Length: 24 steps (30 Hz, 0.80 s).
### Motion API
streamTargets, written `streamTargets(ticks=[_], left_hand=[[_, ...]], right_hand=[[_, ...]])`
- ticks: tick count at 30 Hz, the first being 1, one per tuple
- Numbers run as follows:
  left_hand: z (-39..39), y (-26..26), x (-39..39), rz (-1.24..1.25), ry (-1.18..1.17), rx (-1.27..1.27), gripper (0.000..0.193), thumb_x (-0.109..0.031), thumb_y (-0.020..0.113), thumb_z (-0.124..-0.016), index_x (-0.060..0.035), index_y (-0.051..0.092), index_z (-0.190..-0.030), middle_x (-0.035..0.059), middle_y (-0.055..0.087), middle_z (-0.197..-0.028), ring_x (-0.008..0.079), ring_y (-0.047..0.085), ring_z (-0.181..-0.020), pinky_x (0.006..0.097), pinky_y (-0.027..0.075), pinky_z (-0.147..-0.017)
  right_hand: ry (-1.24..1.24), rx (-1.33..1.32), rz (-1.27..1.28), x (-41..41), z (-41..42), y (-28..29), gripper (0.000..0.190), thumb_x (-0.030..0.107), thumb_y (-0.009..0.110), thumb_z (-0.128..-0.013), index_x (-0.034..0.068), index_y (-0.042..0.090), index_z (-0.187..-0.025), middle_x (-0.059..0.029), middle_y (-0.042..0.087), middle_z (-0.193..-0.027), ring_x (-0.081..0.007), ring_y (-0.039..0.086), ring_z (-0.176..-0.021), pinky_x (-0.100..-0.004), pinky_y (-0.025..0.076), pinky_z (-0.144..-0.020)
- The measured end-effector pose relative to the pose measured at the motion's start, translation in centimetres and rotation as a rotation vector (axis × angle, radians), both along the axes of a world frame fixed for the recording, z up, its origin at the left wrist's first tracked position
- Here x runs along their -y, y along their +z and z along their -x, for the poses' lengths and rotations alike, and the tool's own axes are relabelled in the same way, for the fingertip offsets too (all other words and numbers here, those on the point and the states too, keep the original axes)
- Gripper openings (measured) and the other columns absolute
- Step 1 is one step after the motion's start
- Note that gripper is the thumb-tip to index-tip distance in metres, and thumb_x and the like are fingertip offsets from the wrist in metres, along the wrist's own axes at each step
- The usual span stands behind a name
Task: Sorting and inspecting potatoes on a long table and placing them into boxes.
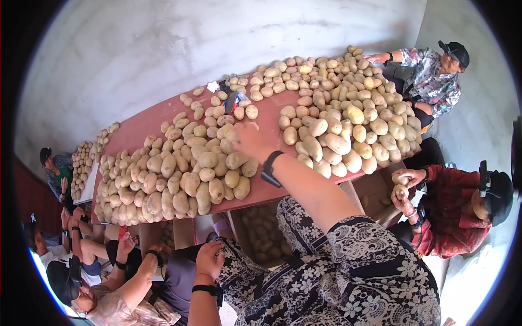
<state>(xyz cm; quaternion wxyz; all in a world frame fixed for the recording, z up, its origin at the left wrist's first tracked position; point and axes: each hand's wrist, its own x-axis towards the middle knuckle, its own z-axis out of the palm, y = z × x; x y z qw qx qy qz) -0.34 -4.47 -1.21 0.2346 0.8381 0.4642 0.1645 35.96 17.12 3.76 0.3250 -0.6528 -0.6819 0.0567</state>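
Observation:
My right hand (248,140) reaches over the red tabletop (269,110) and lies at the right edge of the left heap of potatoes (175,171); it is blurred, and whether its fingers hold a potato does not show. A dark band circles that wrist. Down at my lap, my left hand (210,257) rests near the knee on patterned cloth, its fingers curled, with no object visible in it. A second large heap of potatoes (346,114) covers the right part of the table.
Cardboard boxes holding potatoes (265,232) stand under the table edge. A dark phone-like object (231,102) lies among potatoes near the back. One co-worker in red (452,212) holds potatoes at the right; another person (432,81) reaches to the far heap. Several people sit at the left.

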Motion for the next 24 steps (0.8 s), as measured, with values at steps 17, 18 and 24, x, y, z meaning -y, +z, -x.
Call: streamTargets(ticks=[17,18,24], left_hand=[[-0.5,0.3,-0.6,-0.019,-0.029,0.018,0.026,-0.014,0.067,-0.075,-0.0093,0.072,-0.1,0.0109,0.069,-0.11,0.0331,0.061,-0.107,0.0432,0.048,-0.097],[-0.7,0.3,-0.7,-0.023,-0.036,0.017,0.026,-0.014,0.067,-0.075,-0.0093,0.072,-0.1,0.0109,0.069,-0.11,0.0331,0.061,-0.107,0.0432,0.048,-0.097],[-0.5,0.3,-0.2,-0.014,-0.022,-0.003,0.028,-0.014,0.066,-0.074,-0.0091,0.072,-0.102,0.0109,0.069,-0.111,0.0333,0.061,-0.109,0.0429,0.047,-0.098]], right_hand=[[-0.444,0.498,0.35,2.7,-11.9,-0.4,0.031,0.025,0.054,-0.093,0.01,0.064,-0.119,-0.0104,0.056,-0.128,-0.028,0.044,-0.126,-0.0528,0.032,-0.101],[-0.428,0.409,0.261,2.4,-11.2,-0.7,0.028,0.025,0.067,-0.082,0.009,0.068,-0.105,-0.0109,0.061,-0.118,-0.029,0.053,-0.118,-0.052,0.037,-0.099],[-0.095,0.276,0.482,3.7,-4.0,-3.5,0.03,0.024,0.064,-0.083,0.006,0.066,-0.106,-0.0155,0.067,-0.11,-0.0333,0.062,-0.109,-0.0534,0.041,-0.098]])
